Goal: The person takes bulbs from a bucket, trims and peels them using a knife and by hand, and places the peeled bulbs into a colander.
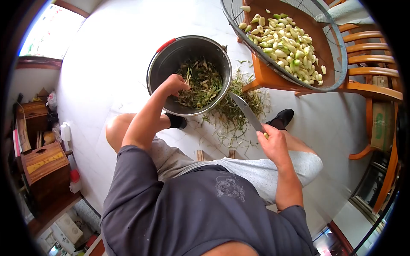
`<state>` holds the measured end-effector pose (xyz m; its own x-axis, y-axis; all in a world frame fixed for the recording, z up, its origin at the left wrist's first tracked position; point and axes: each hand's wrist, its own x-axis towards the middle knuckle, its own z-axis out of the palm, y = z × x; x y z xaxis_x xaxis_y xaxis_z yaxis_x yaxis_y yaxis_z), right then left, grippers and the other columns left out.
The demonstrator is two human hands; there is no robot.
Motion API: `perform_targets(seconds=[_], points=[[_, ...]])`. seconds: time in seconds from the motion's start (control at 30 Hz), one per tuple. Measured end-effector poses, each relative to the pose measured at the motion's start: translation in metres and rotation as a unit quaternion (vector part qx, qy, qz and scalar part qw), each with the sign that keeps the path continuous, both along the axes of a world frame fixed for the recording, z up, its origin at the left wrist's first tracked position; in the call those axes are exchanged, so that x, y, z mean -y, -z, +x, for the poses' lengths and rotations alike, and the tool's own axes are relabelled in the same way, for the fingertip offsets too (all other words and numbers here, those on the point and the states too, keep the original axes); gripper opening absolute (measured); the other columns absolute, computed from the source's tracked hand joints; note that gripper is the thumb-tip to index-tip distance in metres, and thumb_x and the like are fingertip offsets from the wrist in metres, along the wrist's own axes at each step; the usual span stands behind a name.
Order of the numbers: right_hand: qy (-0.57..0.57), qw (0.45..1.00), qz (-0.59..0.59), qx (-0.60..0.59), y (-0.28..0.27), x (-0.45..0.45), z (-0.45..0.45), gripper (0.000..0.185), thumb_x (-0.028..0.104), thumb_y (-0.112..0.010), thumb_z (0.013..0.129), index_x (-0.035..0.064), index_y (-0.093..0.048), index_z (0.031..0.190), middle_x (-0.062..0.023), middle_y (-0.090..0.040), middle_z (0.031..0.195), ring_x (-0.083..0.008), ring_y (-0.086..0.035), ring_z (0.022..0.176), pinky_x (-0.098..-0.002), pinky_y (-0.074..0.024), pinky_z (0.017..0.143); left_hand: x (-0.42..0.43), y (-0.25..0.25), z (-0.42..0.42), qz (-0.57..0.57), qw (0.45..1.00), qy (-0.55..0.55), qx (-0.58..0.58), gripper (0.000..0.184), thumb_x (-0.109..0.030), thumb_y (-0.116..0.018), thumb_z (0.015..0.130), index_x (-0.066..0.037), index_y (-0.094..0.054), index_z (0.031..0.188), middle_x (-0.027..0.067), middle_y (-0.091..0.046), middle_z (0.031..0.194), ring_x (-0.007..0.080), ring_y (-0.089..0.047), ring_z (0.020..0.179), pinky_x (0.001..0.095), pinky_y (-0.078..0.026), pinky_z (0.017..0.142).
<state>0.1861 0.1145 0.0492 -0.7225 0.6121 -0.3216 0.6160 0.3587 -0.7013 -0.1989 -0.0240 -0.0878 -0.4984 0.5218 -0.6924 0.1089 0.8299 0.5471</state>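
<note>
"Grey walls are forming the bucket (164, 64), which is standing on the white floor (109, 64) in front of the person. How is the left hand (177, 84) engaging?"

"The left hand is reaching in over the bucket's left edge. Its fingers are curling together and clamping a pale stalk (188, 76), which is projecting past the fingertips above the green plants (200, 89) lying inside. The hand is hiding the stalk's lower end."

"And the right hand (272, 141)?"

"The right hand is wrapping firmly around the handle of a knife (247, 112); a small yellowish part of that handle is showing at the fingers. The blade is pointing obliquely toward the bucket, its tip hanging just beside the rim, above the heap of trimmings (256, 100) that is covering part of the floor."

"Where are the whitish bulbs (286, 47) lying?"

"They are lying in a round mesh basket (342, 64), which is resting on a wooden chair (261, 70) to the right of the bucket."

"Is any marking showing?"

"The dark shirt (188, 213) is carrying a pale line drawing (230, 188); the strokes around it are appearing too small for reading. At far right, a brown carton (381, 123) is showing greenish print, which is looking too indistinct for reading."
</note>
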Motion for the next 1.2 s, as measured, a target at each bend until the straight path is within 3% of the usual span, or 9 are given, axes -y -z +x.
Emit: perform_targets(seconds=[0.03,0.13,0.2,0.23,0.37,0.57,0.97,1.07,1.2], points=[[0.012,1.0,-0.013,-0.01,-0.008,0.003,-0.003,0.029,0.017,-0.062,0.08,0.003,-0.064,0.106,-0.0196,-0.064,0.085,-0.033,-0.063,0.076,-0.0384,-0.0496,0.069,-0.001,-0.027,0.006,0.023,1.0,-0.016,0.009,0.031,-0.023,-0.079,0.067,-0.002,-0.062,0.082,0.0051,-0.059,0.072,0.0166,-0.058,0.064,0.0298,-0.053,0.055],[0.047,0.997,-0.04,-0.049,-0.02,0.012,-0.007,0.032,0.018,-0.064,0.081,0.0032,-0.063,0.11,-0.0154,-0.066,0.082,-0.0246,-0.064,0.072,-0.034,-0.0497,0.068,0.005,-0.085,0.028,0.141,0.99,-0.002,0.006,0.028,-0.02,-0.078,0.07,-0.002,-0.058,0.079,0.0027,-0.058,0.071,0.0139,-0.057,0.063,0.0282,-0.053,0.058],[0.069,0.991,-0.055,-0.1,-0.024,0.017,-0.01,0.033,0.017,-0.066,0.081,0.0027,-0.063,0.11,-0.0104,-0.066,0.078,-0.0172,-0.062,0.068,-0.0304,-0.0488,0.065,0.008,-0.114,0.057,0.234,0.971,0.01,0.055,0.025,-0.016,-0.076,0.074,-0.003,-0.056,0.079,0.0027,-0.057,0.071,0.0115,-0.058,0.064,0.0265,-0.052,0.06],[0.079,0.985,-0.064,-0.136,-0.023,0.02,-0.013,0.032,0.016,-0.066,0.081,0.0022,-0.063,0.109,-0.0074,-0.065,0.076,-0.0133,-0.06,0.067,-0.0285,-0.0479,0.064,0.008,-0.129,0.079,0.298,0.943,-0.034,0.145,0.021,-0.01,-0.075,0.076,-0.001,-0.056,0.081,0.0041,-0.06,0.073,0.0112,-0.06,0.065,0.0255,-0.052,0.06],[0.121,0.959,-0.13,-0.222,-0.04,0.025,-0.027,0.023,0.01,-0.069,0.081,0.0011,-0.064,0.101,0.0041,-0.059,0.072,-0.003,-0.05,0.063,-0.0208,-0.043,0.058,0.002,-0.144,0.155,0.342,0.903,0.002,0.262,0.023,-0.007,-0.074,0.077,-0.002,-0.055,0.088,0.0049,-0.062,0.076,0.0117,-0.062,0.065,0.0245,-0.051,0.059],[0.108,0.941,-0.163,-0.278,-0.025,0.02,-0.017,0.026,0.007,-0.072,0.079,0.0008,-0.063,0.102,0.0003,-0.065,0.082,-0.005,-0.058,0.071,-0.0215,-0.0489,0.065,-0.016,-0.147,0.213,0.322,0.901,0.057,0.286,0.028,-0.01,-0.072,0.081,0.002,-0.056,0.099,0.0057,-0.064,0.076,0.0097,-0.059,0.063,0.0234,-0.047,0.056],[0.106,0.937,-0.215,-0.255,-0.024,0.019,-0.007,0.025,0.001,-0.069,0.079,0.0014,-0.064,0.103,-0.0018,-0.067,0.085,-0.0057,-0.059,0.073,-0.0217,-0.0502,0.065,-0.023,-0.14,0.228,0.322,0.92,0.138,0.175,0.032,-0.01,-0.08,0.073,-0.001,-0.05,0.082,0.0045,-0.058,0.062,0.0087,-0.055,0.053,0.0254,-0.041,0.046],[0.111,0.931,-0.21,-0.279,-0.024,0.019,-0.007,0.023,0.001,-0.068,0.08,0.0008,-0.064,0.103,-0.0021,-0.067,0.084,-0.0057,-0.059,0.072,-0.0217,-0.0503,0.065,-0.023,-0.139,0.232,0.338,0.918,0.119,0.171,0.031,-0.009,-0.079,0.073,0.0,-0.05,0.083,0.0048,-0.058,0.064,0.0094,-0.055,0.053,0.0248,-0.042,0.046],[0.164,0.917,-0.165,-0.324,-0.022,0.018,-0.006,0.019,0.0,-0.068,0.08,0.0002,-0.064,0.098,-0.0016,-0.066,0.081,-0.0052,-0.058,0.069,-0.0213,-0.0491,0.06,-0.021,-0.142,0.241,0.4,0.88,-0.043,0.251,0.022,-0.006,-0.072,0.08,-0.001,-0.051,0.084,0.0084,-0.062,0.071,0.0128,-0.059,0.055,0.0254,-0.048,0.048]])
